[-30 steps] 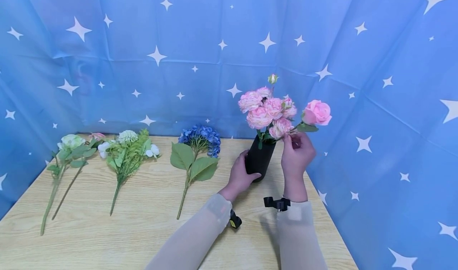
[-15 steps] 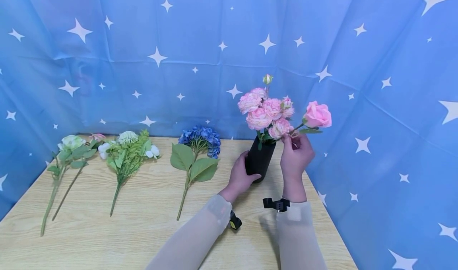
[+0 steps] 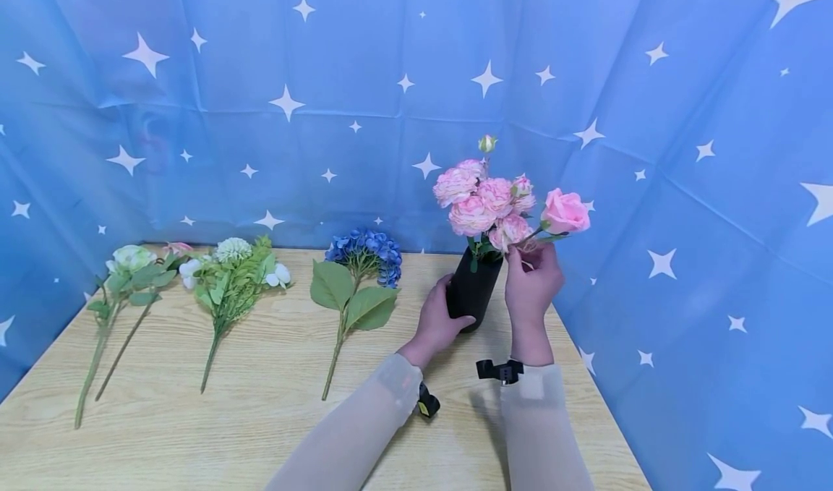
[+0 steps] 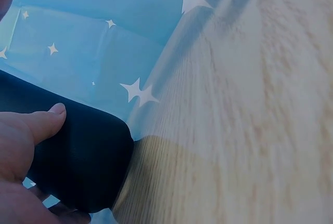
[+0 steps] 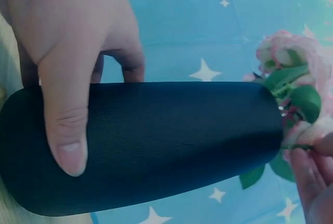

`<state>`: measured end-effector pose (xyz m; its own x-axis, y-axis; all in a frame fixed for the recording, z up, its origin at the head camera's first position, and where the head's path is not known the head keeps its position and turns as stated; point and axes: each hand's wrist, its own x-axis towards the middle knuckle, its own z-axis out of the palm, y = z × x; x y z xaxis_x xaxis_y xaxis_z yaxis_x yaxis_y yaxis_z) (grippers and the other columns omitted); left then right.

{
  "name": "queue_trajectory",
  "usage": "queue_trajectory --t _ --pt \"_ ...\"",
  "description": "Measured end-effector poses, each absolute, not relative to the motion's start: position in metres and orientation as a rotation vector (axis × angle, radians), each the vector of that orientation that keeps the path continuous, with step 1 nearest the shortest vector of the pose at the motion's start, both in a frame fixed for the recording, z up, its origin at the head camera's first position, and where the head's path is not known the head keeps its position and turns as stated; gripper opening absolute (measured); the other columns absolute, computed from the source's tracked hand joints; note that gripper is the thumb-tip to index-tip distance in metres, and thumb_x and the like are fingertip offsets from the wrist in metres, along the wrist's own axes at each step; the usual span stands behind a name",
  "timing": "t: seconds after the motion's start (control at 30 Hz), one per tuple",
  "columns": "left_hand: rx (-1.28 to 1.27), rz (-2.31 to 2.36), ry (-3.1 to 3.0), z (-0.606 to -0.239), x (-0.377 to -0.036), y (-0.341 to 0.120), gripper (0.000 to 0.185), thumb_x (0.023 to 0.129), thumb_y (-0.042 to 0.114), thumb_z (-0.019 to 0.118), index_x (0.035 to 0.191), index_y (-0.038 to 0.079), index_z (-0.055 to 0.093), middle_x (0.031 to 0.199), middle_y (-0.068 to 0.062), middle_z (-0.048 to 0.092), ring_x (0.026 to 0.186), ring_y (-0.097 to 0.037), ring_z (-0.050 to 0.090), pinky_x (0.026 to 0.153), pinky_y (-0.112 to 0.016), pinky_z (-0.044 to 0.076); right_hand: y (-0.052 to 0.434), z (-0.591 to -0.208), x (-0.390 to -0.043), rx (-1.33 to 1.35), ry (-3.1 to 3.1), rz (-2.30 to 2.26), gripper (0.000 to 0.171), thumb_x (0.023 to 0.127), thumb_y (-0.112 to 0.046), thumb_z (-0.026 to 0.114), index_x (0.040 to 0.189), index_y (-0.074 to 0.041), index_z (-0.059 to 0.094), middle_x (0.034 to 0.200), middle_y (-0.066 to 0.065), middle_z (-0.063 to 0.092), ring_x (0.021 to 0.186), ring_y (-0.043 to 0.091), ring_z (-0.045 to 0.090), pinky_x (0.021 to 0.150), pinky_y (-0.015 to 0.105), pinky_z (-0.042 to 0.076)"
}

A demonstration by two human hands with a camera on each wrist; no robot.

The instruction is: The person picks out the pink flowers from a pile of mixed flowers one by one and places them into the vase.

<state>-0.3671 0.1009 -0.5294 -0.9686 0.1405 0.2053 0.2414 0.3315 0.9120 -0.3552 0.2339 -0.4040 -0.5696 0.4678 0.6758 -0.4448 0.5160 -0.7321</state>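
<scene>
Black vase (image 3: 473, 288) holds pink bouquet (image 3: 484, 202); right hand (image 3: 532, 285) pinches rose stem (image 3: 528, 238).

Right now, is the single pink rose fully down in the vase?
Not fully. The rose leans out sideways, and the right hand pinches its stem at the vase rim.

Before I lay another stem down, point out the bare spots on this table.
Bare wooden table runs along the near edge, below the stem ends. Another gap lies between the blue hydrangea and the black vase. It is crowded at the vase, where the left hand and right hand work, and around the two left bunches.
</scene>
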Motion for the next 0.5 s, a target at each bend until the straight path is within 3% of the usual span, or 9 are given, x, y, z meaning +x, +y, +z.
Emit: queue_trajectory --t 0.1,0.33,0.5 --pt "-0.358 -1.723 -2.496 -0.529 -0.367 0.101 0.090 0.093 0.025 0.085 0.165 0.015 0.034 0.166 -0.011 0.046 0.153 -0.030 0.046 0.125 -0.048 0.041 0.234 -0.406 -0.356 -0.032 -1.859 1.193 0.018 0.096 -0.011 0.076 0.108 0.003 0.072 0.097 0.018 0.077 0.082 0.000 0.068 0.074 0.008 0.054" --pt "-0.363 -1.725 -2.502 -0.530 -0.368 0.101 0.090 0.094 0.025 0.085 0.166 0.016 0.033 0.166 -0.010 0.045 0.153 -0.030 0.045 0.125 -0.048 0.041 0.235 -0.410 -0.358 -0.109 -1.960 1.145 0.018 0.096 -0.014 0.073 0.106 0.001 0.074 0.097 0.019 0.077 0.089 0.029 0.074 0.072 0.009 0.049" --pt "-0.368 -1.724 -2.502 -0.530 -0.368 0.101 0.090 0.094 0.025 0.084 0.166 0.016 0.032 0.166 -0.011 0.045 0.153 -0.030 0.045 0.125 -0.048 0.041 0.237 -0.415 -0.360 -0.137 -2.016 1.123 0.018 0.095 -0.017 0.073 0.103 0.000 0.074 0.097 0.019 0.078 0.090 0.033 0.074 0.067 0.007 0.045"
